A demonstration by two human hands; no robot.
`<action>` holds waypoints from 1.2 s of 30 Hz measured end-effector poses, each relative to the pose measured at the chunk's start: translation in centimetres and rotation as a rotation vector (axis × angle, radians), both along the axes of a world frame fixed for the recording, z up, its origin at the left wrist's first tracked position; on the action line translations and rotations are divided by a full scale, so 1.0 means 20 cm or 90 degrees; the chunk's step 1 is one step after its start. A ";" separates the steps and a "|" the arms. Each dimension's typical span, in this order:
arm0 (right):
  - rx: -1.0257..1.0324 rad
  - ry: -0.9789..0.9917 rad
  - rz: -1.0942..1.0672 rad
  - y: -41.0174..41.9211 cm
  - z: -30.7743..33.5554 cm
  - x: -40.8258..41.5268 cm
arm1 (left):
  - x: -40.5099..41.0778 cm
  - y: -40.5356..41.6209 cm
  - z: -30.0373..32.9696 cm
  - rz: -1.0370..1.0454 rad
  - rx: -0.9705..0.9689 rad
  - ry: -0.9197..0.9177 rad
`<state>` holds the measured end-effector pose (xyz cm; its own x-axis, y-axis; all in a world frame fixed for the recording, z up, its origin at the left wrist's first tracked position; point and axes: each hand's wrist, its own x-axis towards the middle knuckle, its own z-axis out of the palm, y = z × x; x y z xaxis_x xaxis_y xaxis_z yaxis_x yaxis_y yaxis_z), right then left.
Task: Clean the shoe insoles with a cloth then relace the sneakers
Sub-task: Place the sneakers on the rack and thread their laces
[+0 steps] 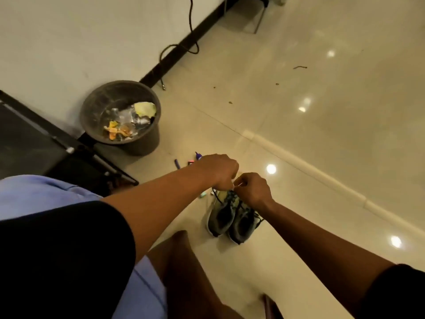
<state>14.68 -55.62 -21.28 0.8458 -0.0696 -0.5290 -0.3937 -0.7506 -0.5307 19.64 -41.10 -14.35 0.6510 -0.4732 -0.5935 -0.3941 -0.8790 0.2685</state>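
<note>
Head view, looking down at a glossy cream tiled floor (310, 125). I see open floor from 12 to 3 o'clock of the shoes, crossed by a pale raised cable cover (305, 166) running from 12 toward 4 o'clock. At 10 o'clock a round dark wastebasket (92, 107) holding scraps stands against the white wall (69, 35), whose black baseboard (184, 42) bounds the floor; a black cable (190, 24) trails along it. A black metal frame (46, 139) closes off the 9 o'clock side.

Two grey mesh sneakers (232, 217) with white soles stand side by side, touching, toes away from me, at centre frame. The left hand (218, 172) and the right hand (251, 189) meet just above the toe ends, at 12 o'clock of the pair. Each grip is curled and pinches a dark shoelace (216, 196); a strand drops from the left hand to the left sneaker's eyelets. The right hand's lace is mostly hidden beneath it.

Small coloured items (177, 163), too small to identify, lie on the floor at 11 o'clock of the sneakers, partly behind the left hand. My bare knee (181, 261) sits at 7 o'clock.
</note>
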 end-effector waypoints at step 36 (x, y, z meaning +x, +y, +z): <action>-0.033 0.383 -0.104 -0.03 -0.88 -0.48 | -0.50 -0.10 -1.12 -0.196 0.175 0.370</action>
